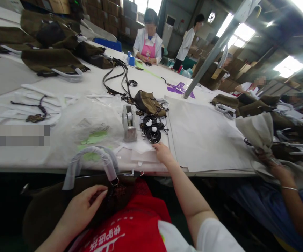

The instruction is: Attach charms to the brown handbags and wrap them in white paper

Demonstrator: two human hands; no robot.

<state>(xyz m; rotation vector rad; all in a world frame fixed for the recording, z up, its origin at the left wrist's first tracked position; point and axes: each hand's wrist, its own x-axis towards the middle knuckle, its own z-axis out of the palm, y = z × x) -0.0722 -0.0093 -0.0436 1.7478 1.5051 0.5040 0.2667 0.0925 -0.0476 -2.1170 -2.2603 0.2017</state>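
Note:
A dark brown handbag point(49, 206) rests on my lap against the table edge, its raised handle point(88, 157) wrapped in clear plastic. My left hand point(88, 201) lies at the bag's upper side beside the handle ring, thumb and fingers curled close together; whatever is between them is too small to name. My right hand point(163, 153) reaches onto the table, fingertips at the edge of white paper sheets point(143, 150), just below coiled black straps point(153, 133) with metal clips. What its fingertips hold, if anything, cannot be made out. A tape dispenser point(129, 124) stands left of the straps.
Clear plastic bags point(88, 122) lie on the left. A small brown pouch point(150, 102) sits behind the straps. A grey pole point(209, 52) rises from the table point(206, 140). At right, a person's hand point(278, 169) handles beige cloth point(256, 131). More people are behind.

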